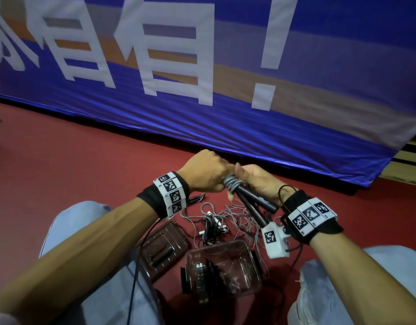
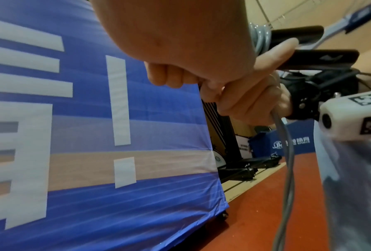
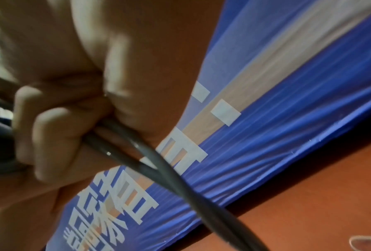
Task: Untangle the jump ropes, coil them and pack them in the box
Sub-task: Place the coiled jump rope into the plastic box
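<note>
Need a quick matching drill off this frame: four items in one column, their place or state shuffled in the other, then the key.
Things:
1. black handles
2. clear box
3. box lid
4. loose ropes

Places or states:
A. flat on the red floor, left of the box
B. held in the right hand, grey cord wound round one end
C. tangled on the floor beyond the box
D. open, between the knees, a coiled rope already inside

Pairs: 1-B, 2-D, 3-A, 4-C
</note>
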The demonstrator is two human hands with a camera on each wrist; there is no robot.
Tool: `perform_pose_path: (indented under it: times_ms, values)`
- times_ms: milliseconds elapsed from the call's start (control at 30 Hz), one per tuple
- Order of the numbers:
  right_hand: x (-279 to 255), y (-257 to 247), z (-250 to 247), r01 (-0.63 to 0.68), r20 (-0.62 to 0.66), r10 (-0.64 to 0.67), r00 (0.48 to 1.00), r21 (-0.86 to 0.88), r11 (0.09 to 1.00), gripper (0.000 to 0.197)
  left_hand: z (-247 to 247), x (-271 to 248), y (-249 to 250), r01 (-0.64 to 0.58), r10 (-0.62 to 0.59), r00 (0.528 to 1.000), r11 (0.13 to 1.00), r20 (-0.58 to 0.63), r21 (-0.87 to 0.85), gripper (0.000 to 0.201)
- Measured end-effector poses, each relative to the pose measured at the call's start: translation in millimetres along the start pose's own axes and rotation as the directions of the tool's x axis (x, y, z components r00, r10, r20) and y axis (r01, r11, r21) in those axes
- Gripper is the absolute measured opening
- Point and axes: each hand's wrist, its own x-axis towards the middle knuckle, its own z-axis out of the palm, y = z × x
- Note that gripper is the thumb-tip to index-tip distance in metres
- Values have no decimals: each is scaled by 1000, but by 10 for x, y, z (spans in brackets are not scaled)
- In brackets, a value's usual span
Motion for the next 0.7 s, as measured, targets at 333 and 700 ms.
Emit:
perform_pose_path:
  times_ms: [333, 700]
  values:
    - [49, -23, 181, 155, -231, -47, 972, 474, 867, 43, 163, 54, -45, 466, -509, 852, 845, -123, -264, 34]
    - [262, 251, 328, -120, -553, 304, 776, 343, 932, 29, 281, 79, 62, 816, -770, 547, 578, 327, -6, 38]
